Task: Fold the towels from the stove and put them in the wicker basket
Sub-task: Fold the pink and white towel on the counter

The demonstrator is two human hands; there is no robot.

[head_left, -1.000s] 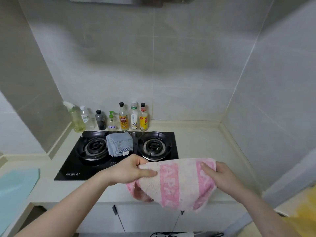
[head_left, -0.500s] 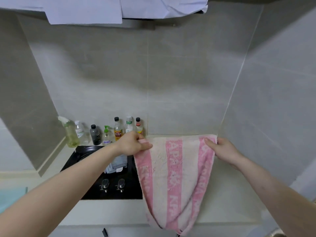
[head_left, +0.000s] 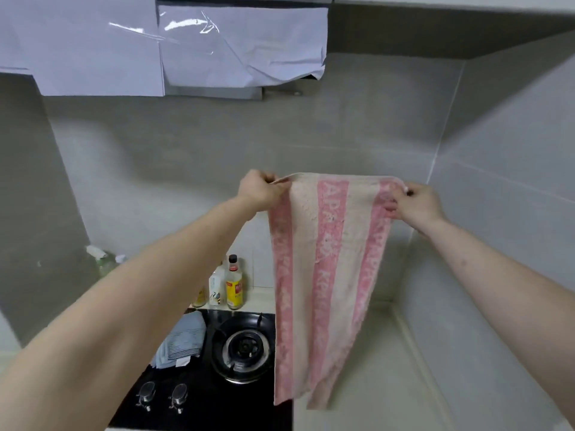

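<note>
A pink and cream striped towel (head_left: 326, 275) hangs full length in the air above the counter. My left hand (head_left: 259, 189) pinches its top left corner and my right hand (head_left: 415, 202) pinches its top right corner. The lower end of the towel dangles in front of the black gas stove (head_left: 217, 399). A blue-grey striped towel (head_left: 183, 340) lies crumpled on the stove between the burners, partly behind my left forearm. The wicker basket is not in view.
Several bottles (head_left: 233, 284) stand against the back wall behind the stove. A range hood covered in white paper (head_left: 155, 48) hangs overhead. Tiled walls close the corner at the right, with beige counter (head_left: 389, 384) below.
Both hands have lifted the pink towel from waist height to well above the stove, and it has unrolled from a bunched fold into one long hanging strip.
</note>
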